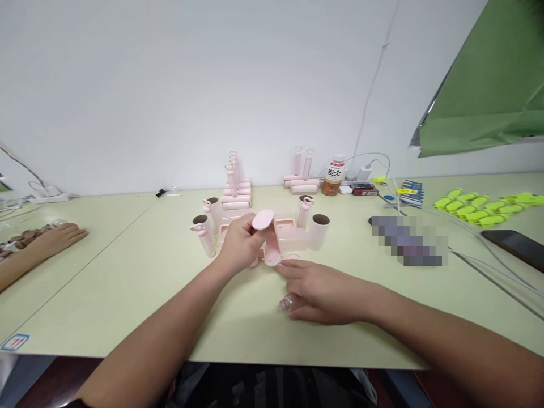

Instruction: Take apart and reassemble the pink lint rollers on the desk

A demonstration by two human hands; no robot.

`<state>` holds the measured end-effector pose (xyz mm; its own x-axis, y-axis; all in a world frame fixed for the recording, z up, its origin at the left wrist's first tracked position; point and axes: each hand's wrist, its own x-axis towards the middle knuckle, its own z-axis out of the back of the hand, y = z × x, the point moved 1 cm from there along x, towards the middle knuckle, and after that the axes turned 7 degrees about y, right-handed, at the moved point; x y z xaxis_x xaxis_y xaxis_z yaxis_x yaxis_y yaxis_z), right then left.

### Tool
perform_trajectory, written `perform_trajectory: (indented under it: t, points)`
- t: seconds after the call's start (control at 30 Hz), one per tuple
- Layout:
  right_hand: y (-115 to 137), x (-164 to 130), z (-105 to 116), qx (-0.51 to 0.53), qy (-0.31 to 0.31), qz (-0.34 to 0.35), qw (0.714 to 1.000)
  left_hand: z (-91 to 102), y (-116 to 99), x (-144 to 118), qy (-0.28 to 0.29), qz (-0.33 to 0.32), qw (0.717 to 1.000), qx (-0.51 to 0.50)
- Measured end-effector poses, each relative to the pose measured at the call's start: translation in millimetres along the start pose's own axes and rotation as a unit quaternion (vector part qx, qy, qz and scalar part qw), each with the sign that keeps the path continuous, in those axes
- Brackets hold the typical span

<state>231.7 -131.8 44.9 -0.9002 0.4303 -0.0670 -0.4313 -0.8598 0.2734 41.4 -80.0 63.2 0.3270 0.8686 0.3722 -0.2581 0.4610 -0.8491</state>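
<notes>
Pink plastic handle piece point(268, 238) at frame centre, held above worktop point(127, 272) by left hand point(240, 242), fingers closed around it. Right hand point(317, 292) flat, fingers loosely spread over small clear part point(285, 304). Risk: handle swings into upright tubes point(318, 231) behind, knocks them; clear part may roll away.

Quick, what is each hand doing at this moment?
Left hand: closed, holding a pink lint-roller handle above the table.
Right hand: palm down on the table, fingers on a small clear piece; grip cannot be told.
</notes>
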Motion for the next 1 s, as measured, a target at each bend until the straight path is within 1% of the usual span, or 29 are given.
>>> perform_trajectory:
  t: [0.1,0.17,0.27,0.33,0.4,0.43,0.53,0.63,0.7,0.8,0.93,1.0]
  points:
    - [3.5,2.9,-9.1,-0.017,0.011,-0.022,1.000,-1.5,-6.6,-1.9,0.016,-0.005,0.994,0.111]
    - [3.8,3.7,-13.3,-0.018,0.020,-0.035,0.999,-2.0,-10.4,-1.3,0.025,0.006,0.989,0.147]
    - [4.9,4.2,-16.2,-0.018,0.036,-0.044,0.998,-3.4,-15.5,3.9,0.029,-0.004,0.981,0.192]
    - [7.2,3.8,-15.9,-0.020,0.052,-0.049,0.997,-6.9,-19.3,9.9,0.052,-0.009,0.969,0.243]
    - [10.9,2.4,-14.4,-0.023,0.072,-0.055,0.996,-13.7,-22.7,17.3,0.105,-0.012,0.941,0.322]
    - [13.0,1.6,-13.6,-0.025,0.083,-0.060,0.994,-18.2,-23.8,21.1,0.138,-0.017,0.919,0.368]
    - [19.6,-0.9,-11.6,-0.014,0.111,-0.071,0.991,-34.5,-22.1,32.7,0.220,-0.054,0.842,0.490]
    - [23.9,-2.1,-12.0,0.009,0.126,-0.077,0.989,-50.9,-13.9,41.6,0.294,-0.100,0.777,0.548]
    - [25.4,-2.2,-13.3,0.018,0.130,-0.081,0.988,-59.7,-8.5,44.6,0.327,-0.130,0.747,0.563]
    - [27.7,-1.9,-14.9,0.036,0.133,-0.084,0.987,-68.1,-3.4,44.6,0.349,-0.155,0.729,0.568]
    - [31.3,-2.4,-13.6,0.047,0.139,-0.088,0.985,-70.6,1.6,39.7,0.382,-0.158,0.720,0.558]
    - [32.3,-3.0,-12.6,0.044,0.143,-0.089,0.985,-69.2,3.9,37.6,0.384,-0.158,0.719,0.557]
